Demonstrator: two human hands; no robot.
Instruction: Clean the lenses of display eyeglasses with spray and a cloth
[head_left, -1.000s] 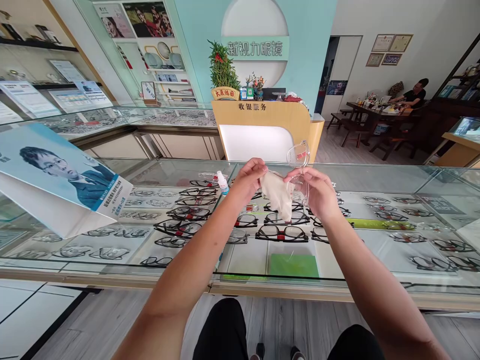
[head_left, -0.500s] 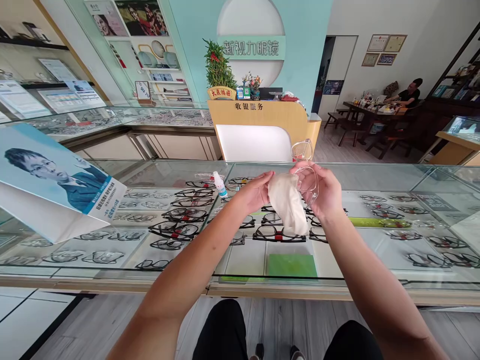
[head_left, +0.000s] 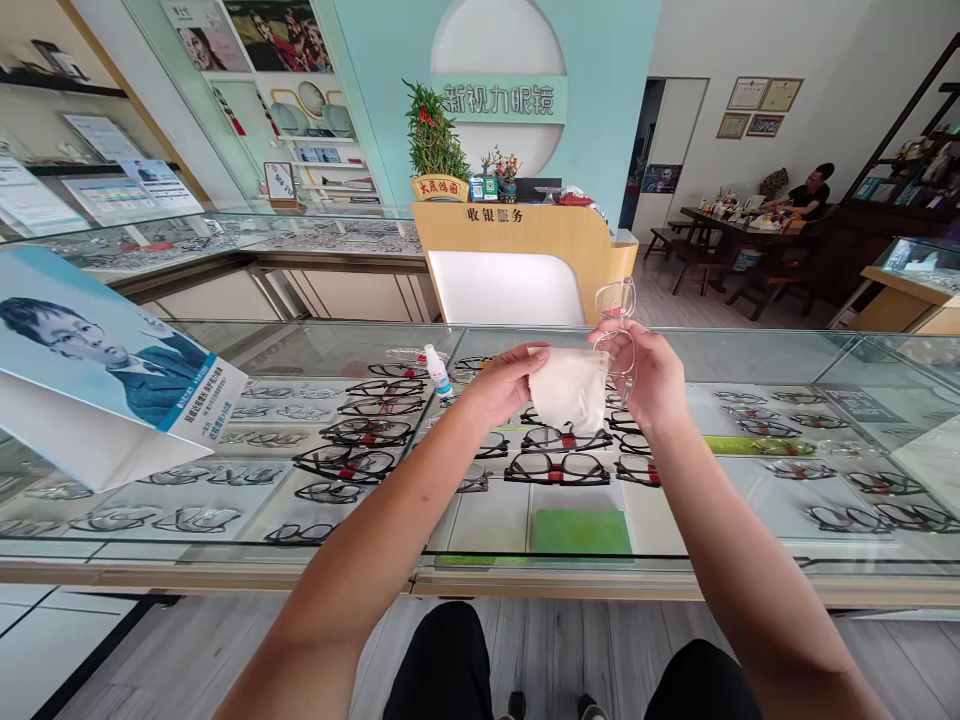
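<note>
A cream cloth [head_left: 570, 390] hangs between my two hands, its upper edge stretched across. My left hand [head_left: 508, 382] pinches its left corner between thumb and fingers. My right hand [head_left: 646, 372] is closed around a pair of clear-framed glasses [head_left: 616, 300], held upright on end, with one lens rim above the fingers and the other in front of the palm. The cloth's right corner meets the fingers of this hand near the glasses. Below both hands is the glass display case [head_left: 480, 572], with rows of dark-framed glasses [head_left: 559, 467] inside.
A small white spray bottle [head_left: 438, 372] stands on the glass left of my hands. A folded advertising card [head_left: 112, 370] occupies the left end. Behind the case is a wooden cashier counter [head_left: 517, 225] with a plant [head_left: 435, 135]. A person [head_left: 812, 195] sits at a far table.
The cloth has been spread from a drooping bundle into a wider, flatter sheet between my hands. The glasses in my right hand have turned slightly and shifted a little right.
</note>
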